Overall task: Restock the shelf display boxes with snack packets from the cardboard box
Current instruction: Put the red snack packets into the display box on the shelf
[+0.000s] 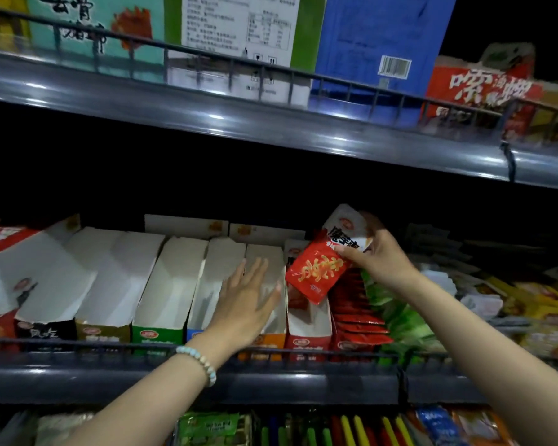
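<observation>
While the red snack packet [316,272] hangs tilted just above the open red display box [308,329] on the middle shelf [271,383], the right hand [380,259] pinches it near its upper edge, together with a white-topped packet [347,225] behind it. The left hand [245,300], fingers straight and spread and holding nothing, lies over the orange display box [271,342] just beside, with a bead bracelet [197,362] on its wrist. Further left stands a green display box [157,333].

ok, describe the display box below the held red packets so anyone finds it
On the middle metal shelf stands a row of open cardboard boxes. Take the red-fronted box under the right hand, between an orange-fronted box and a stack of red packets.
</observation>
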Demonstrator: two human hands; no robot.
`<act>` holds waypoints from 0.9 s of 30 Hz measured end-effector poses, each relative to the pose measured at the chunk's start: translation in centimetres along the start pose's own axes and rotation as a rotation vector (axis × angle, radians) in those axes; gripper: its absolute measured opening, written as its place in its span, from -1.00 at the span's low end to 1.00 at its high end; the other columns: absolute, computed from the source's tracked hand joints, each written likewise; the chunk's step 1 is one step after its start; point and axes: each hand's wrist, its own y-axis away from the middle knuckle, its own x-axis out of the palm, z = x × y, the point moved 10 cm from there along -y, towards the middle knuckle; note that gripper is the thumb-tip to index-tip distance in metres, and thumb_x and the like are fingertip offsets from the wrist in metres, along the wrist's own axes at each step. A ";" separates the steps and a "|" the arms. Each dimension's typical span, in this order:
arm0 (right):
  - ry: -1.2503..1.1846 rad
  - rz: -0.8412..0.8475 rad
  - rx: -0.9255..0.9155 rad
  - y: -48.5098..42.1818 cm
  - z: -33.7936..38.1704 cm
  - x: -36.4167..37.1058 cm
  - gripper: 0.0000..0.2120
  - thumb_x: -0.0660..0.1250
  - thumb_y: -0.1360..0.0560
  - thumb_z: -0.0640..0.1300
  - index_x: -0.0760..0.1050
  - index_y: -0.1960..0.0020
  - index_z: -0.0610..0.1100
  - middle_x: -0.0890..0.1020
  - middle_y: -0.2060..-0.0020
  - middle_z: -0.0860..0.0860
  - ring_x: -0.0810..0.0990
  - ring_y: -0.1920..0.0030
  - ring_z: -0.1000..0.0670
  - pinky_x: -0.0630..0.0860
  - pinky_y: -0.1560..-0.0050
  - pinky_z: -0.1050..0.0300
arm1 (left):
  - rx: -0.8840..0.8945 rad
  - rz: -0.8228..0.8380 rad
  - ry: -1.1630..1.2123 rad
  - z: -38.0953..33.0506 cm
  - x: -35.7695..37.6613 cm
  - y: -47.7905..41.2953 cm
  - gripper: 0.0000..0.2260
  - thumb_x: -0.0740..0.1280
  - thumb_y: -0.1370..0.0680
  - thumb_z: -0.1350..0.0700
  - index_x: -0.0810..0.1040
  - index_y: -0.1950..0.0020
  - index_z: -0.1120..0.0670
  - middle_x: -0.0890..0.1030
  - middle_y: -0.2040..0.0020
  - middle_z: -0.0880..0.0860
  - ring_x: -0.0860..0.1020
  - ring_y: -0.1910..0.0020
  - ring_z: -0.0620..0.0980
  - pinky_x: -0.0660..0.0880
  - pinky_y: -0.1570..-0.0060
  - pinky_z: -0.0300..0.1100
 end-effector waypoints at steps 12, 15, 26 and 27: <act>0.470 0.123 -0.013 -3.2 -4.1 5.6 -0.32 0.42 -0.47 -0.04 0.19 -0.49 0.01 0.45 -0.34 -0.04 0.46 -0.31 -0.07 0.44 -0.25 0.09 | -0.042 -0.080 -0.152 1.4 2.9 -0.8 -0.16 0.14 -0.48 -0.38 -0.20 -0.57 -0.04 -0.26 -0.55 -0.08 -0.39 -0.46 -0.14 -0.31 -0.41 -0.19; 0.557 0.159 0.048 -3.9 -6.0 6.6 -0.41 0.39 -0.48 0.01 0.28 -0.44 -0.04 0.52 -0.26 -0.07 0.51 -0.24 -0.10 0.48 -0.21 -0.01 | -0.034 -0.096 -0.145 1.3 2.5 -0.6 -0.16 0.17 -0.48 -0.37 -0.19 -0.56 -0.05 -0.28 -0.55 -0.09 -0.40 -0.42 -0.18 -0.30 -0.37 -0.22; 0.829 0.201 -0.152 -4.3 -5.3 8.4 -0.23 0.43 -0.45 -0.03 0.07 -0.52 0.16 0.12 -0.50 0.00 0.06 -0.49 -0.09 0.16 -0.46 -0.02 | -0.023 -0.104 -0.147 1.2 2.5 -0.5 -0.20 0.16 -0.50 -0.36 -0.16 -0.56 -0.06 -0.26 -0.52 -0.17 -0.42 -0.41 -0.20 -0.27 -0.35 -0.23; 0.804 0.202 -0.136 -4.3 -5.4 8.4 -0.23 0.43 -0.45 -0.03 0.06 -0.52 0.15 0.13 -0.49 0.00 0.08 -0.49 -0.09 0.19 -0.45 0.00 | -0.022 -0.104 -0.146 1.2 2.5 -0.5 -0.20 0.15 -0.50 -0.36 -0.15 -0.56 -0.06 -0.26 -0.51 -0.18 -0.42 -0.40 -0.20 -0.26 -0.35 -0.23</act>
